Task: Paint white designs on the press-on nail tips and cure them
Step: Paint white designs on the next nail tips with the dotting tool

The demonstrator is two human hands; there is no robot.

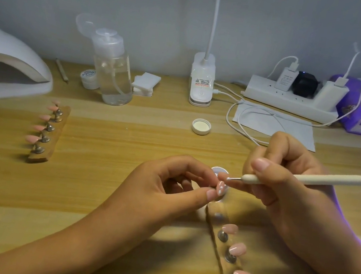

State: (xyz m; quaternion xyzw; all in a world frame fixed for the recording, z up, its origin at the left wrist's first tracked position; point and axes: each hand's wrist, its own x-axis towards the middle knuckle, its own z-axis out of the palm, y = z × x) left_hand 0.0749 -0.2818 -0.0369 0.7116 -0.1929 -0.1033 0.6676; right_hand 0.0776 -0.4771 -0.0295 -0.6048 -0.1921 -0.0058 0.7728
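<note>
Here, nail tip in left hand

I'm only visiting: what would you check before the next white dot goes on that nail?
1. Left hand pinches the nail tip: ok.
2. Right hand grips the dotting tool, ball end at the tip: ok.
3. Paint on the ball end: cannot tell.
4. Paint pot open, cap lying apart: ok.
5. Curing lamp switched on: cannot tell.
</note>
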